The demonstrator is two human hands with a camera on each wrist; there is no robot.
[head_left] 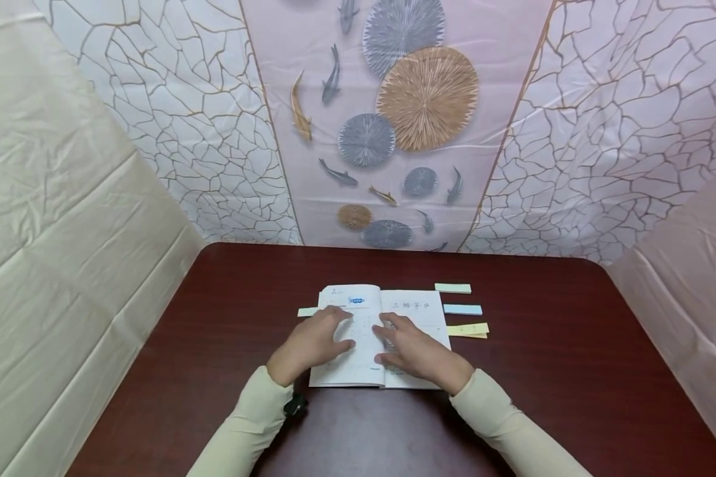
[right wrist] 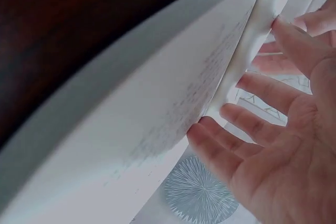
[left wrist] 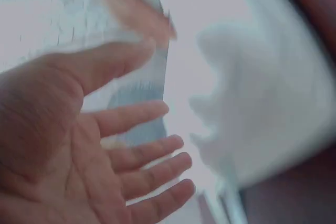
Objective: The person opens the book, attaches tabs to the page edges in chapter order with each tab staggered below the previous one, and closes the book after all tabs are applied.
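Observation:
An open book (head_left: 358, 372) lies on the table, its right page (head_left: 414, 306) bearing a line of large Chinese characters. Over the left page is my left hand (head_left: 317, 336), fingers spread toward the spine. My right hand (head_left: 416, 350) rests on the right page near the middle fold. In the right wrist view its fingertips (right wrist: 195, 130) touch the paper close to the fold (right wrist: 244, 51). The left wrist view has the left palm (left wrist: 58, 145) with its fingers extended toward the white, blurred page (left wrist: 262, 93).
Green (head_left: 453, 288), blue (head_left: 462, 309) and yellow (head_left: 468, 330) paper strips stick out past the book's right edge. A pale strip (head_left: 307, 312) shows at its left. The dark red table (head_left: 549, 371) meets a patterned cloth backdrop (head_left: 215, 132). A small black device (head_left: 296, 405) is at the left wrist.

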